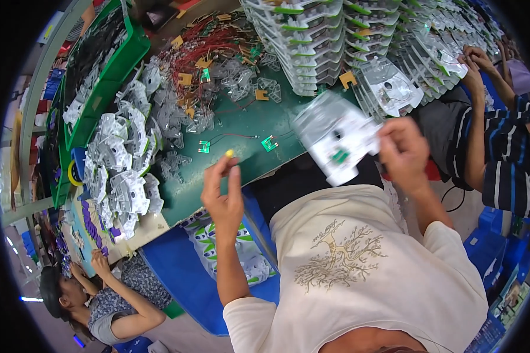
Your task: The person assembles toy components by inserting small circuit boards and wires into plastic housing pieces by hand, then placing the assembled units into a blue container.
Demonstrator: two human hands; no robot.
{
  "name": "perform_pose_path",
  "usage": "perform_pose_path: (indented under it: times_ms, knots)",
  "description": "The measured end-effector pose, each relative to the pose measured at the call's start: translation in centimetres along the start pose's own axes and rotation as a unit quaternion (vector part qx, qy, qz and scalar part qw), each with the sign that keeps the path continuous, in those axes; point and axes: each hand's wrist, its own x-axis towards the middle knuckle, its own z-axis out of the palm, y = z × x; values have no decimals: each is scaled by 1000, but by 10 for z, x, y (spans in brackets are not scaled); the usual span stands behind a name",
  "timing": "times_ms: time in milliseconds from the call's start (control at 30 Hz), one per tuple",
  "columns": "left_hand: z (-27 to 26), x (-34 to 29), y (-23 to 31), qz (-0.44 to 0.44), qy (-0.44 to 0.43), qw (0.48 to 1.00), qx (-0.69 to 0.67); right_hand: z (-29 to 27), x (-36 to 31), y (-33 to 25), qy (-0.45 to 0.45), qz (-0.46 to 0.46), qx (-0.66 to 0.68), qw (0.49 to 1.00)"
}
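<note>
My right hand (pixel 403 150) is closed on the edge of a white plastic housing (pixel 330 126), holding it tilted above the front edge of the bench. The housing is blurred by motion; a small green circuit board (pixel 339 156) shows on it. Over the bench's front edge, my left hand (pixel 224 191) is raised with thumb and forefinger apart. A small yellow piece or cover (pixel 229 153) sits on a fingertip; I cannot tell which. Two small green boards with thin wires, one board (pixel 204 146) and another board (pixel 270 143), lie on the green bench top (pixel 241 162).
White housings (pixel 121 170) pile up at left beside a green bin (pixel 109 76). Red-wired boards (pixel 200 47) and clear plastic parts (pixel 235 79) heap at the back. Tall stacked housings (pixel 300 47) rise at back right. Co-workers sit at both sides, one with arms (pixel 477 76) at right.
</note>
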Motion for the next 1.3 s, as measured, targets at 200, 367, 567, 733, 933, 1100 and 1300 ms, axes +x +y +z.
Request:
perform_pose_path:
  times_ms: [200,367,567,733,933,1100,1300]
  knots:
    - [42,0,1,35,-81,996,16,-74,44,18,97,72,65,991]
    - [43,-5,6,45,-101,993,35,-75,56,45,150,61,76,984]
    - [44,-11,9,46,-76,996,31,-30,26,33,249,-50,-64,965]
    - [45,-15,11,72,-73,994,27,74,27,5,-99,-164,-176,965]
    - [21,-24,5,60,-42,997,34,121,56,19,-135,-173,-142,965]
    - [9,-28,5,-29,57,998,-19,121,63,-32,-284,-154,131,937]
    - [11,-12,20,-128,31,920,-368,126,42,-31,-328,197,359,851]
